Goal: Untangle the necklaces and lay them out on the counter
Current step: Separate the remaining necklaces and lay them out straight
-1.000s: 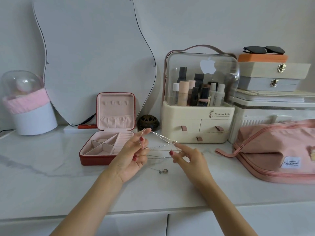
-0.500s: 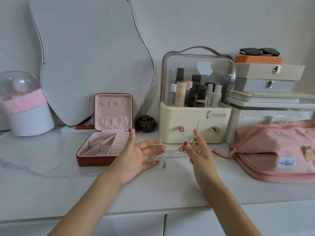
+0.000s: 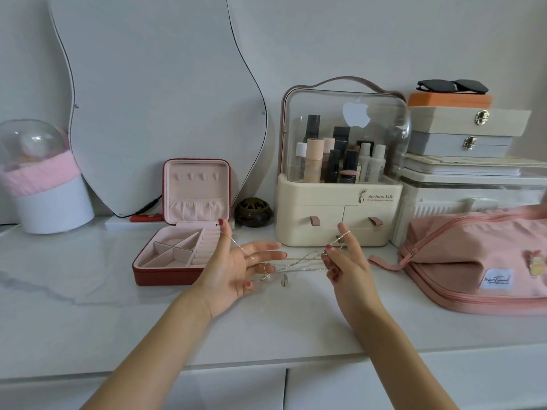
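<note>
We see thin, shiny silver metal in the necklaces (image 3: 299, 261) at centre frame. The counter (image 3: 88, 306) below looks like smooth white stone with faint grey veins. The jewellery box (image 3: 165, 273), centre left, has a matt red shell and soft pink lining. The organiser (image 3: 340, 208), centre right, is glossy cream plastic under a clear dome. The pouch (image 3: 473, 255) at right is matt pink cloth.
</note>
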